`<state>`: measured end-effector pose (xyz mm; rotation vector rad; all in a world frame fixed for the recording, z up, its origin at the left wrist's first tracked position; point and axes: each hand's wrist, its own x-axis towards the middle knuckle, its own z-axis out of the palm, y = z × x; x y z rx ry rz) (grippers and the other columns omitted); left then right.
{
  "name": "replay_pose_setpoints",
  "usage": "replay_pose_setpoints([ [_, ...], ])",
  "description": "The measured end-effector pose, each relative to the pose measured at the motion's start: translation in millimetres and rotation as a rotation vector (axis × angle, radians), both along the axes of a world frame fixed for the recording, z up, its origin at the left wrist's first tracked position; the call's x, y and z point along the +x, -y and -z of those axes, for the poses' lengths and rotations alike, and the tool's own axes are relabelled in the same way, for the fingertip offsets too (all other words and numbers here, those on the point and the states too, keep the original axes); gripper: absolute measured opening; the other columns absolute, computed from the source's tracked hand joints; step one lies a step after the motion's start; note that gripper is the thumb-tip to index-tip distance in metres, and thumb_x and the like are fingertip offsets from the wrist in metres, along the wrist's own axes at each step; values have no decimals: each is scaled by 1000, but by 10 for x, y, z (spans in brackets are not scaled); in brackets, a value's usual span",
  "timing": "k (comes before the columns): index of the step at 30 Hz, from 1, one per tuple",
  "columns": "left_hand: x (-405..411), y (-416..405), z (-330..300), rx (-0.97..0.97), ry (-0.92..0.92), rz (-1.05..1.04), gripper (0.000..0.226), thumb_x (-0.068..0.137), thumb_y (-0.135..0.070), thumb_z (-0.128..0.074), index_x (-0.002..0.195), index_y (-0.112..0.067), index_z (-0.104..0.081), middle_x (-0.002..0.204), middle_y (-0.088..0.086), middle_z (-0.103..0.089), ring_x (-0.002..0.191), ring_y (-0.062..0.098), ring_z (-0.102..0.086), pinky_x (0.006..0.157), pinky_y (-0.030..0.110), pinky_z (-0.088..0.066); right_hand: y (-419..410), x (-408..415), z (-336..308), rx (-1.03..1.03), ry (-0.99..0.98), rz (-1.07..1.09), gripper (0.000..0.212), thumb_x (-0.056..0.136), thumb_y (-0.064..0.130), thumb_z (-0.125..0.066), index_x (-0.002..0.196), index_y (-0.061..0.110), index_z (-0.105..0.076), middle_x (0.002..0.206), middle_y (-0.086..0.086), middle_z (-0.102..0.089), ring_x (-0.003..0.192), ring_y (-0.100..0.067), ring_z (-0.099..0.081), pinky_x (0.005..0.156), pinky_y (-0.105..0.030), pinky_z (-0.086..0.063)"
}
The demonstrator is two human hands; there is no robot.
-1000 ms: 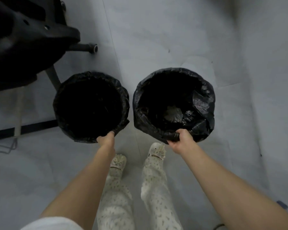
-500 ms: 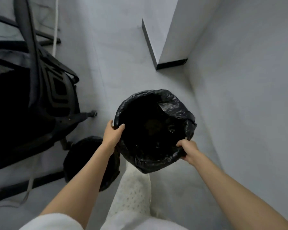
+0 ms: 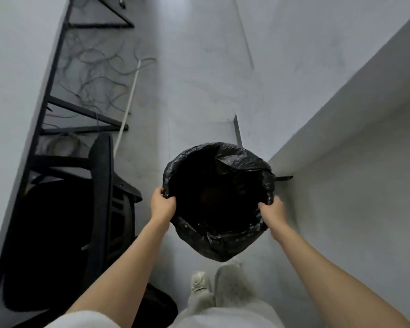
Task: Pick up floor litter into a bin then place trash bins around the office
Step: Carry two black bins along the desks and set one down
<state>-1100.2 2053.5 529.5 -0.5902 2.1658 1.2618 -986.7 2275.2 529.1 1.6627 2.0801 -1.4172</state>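
I hold the round trash bin lined with a crinkled black plastic bag [image 3: 219,202] off the floor in front of me, one hand on each side of its rim. My left hand [image 3: 162,204] pinches the left edge, fingers clenched over the folded liner, and my right hand [image 3: 271,209] is clamped on the right edge the same way. I judge that two opposed grips keep the mouth level, so whatever sits in the dark bottom stays inside; I cannot make out the contents

The bin hangs over the pale grey floor [image 3: 199,91] of a narrow aisle, above and just ahead of my light shoes [image 3: 200,284]. To the left stand a black office chair [image 3: 81,221] and a black metal counter frame [image 3: 57,91] with tangled grey cables [image 3: 92,79] beneath it; to the right runs a white wall [image 3: 341,162]. A second black-lined bin [image 3: 156,304] sits on the floor near my left leg, partly hidden by my arm. I take this one to be headed for a spot farther along the aisle
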Motion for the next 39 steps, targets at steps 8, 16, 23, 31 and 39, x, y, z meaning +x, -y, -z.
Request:
replay_pose_setpoints([
  [8, -2186, -829, -60, 12, -60, -109, 30, 86, -1, -53, 116, -3, -54, 114, 19, -61, 92, 26, -55, 80, 36, -47, -902, -2219, -60, 25, -55, -113, 37, 93, 13, -43, 130, 7, -46, 120, -13, -57, 91, -24, -48, 75, -29, -38],
  [16, -4477, -1422, -518, -23, -123, -156, 34, 91, -6, -54, 125, -2, -49, 114, 14, -58, 92, 24, -52, 73, 30, -39, -1680, -4798, -379, 29, -62, -234, 34, 89, 10, -43, 122, 3, -49, 108, -15, -57, 90, -27, -49, 76, -33, -40],
  [23, -6579, -1699, -421, -14, -198, -216, 23, 88, -5, -55, 110, -6, -56, 93, 7, -59, 87, 23, -55, 75, 32, -43, -2045, -7064, -414, 8, -127, -312, 7, 87, 8, -42, 94, 9, -45, 80, -9, -47, 71, -26, -45, 56, -29, -34],
  [31, -9021, -2227, -427, 8, -183, -160, 16, 85, -2, -57, 93, -13, -49, 80, 3, -55, 86, 22, -54, 76, 34, -46, -2526, -9339, -492, 44, -94, -239, 17, 88, 9, -43, 103, 5, -49, 94, -15, -55, 84, -32, -54, 72, -42, -49],
  [39, -11224, -2998, -305, -37, -152, -77, 14, 86, -2, -54, 86, -15, -50, 78, 4, -56, 83, 25, -55, 73, 31, -44, -3138, -11259, -405, 48, -83, -144, 21, 89, 9, -42, 109, 6, -49, 95, -14, -55, 86, -30, -52, 69, -32, -40],
])
